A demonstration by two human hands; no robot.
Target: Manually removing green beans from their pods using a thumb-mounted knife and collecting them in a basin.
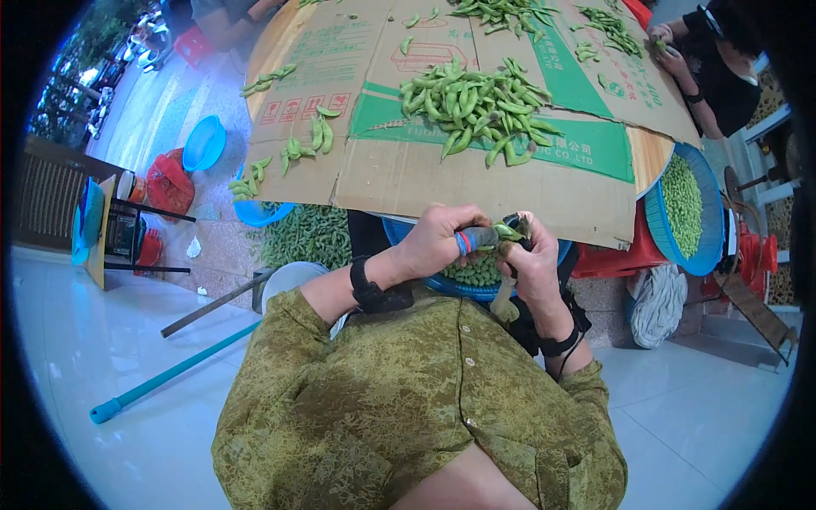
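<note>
A green bean pod (507, 230) is pinched between my two hands above the near edge of the table. My left hand (438, 242) is closed on its left end, with a grey cover and a red band on one finger. From the right, my right hand (535, 262) grips the same pod, with something dark around a digit. Below them is a blue basin (485, 294) of shelled green beans (474, 274), partly hidden by my hands. Just beyond, a heap of bean pods (476, 106) lies on flattened cardboard (382, 180).
A blue basket (714, 229) of shelled beans stands at the right, near a white sack (657, 308). Green pods or hulls (308, 240) cover the floor at left. A teal pole (178, 374) slants across the tiles. Another person (718, 64) handles pods at far right.
</note>
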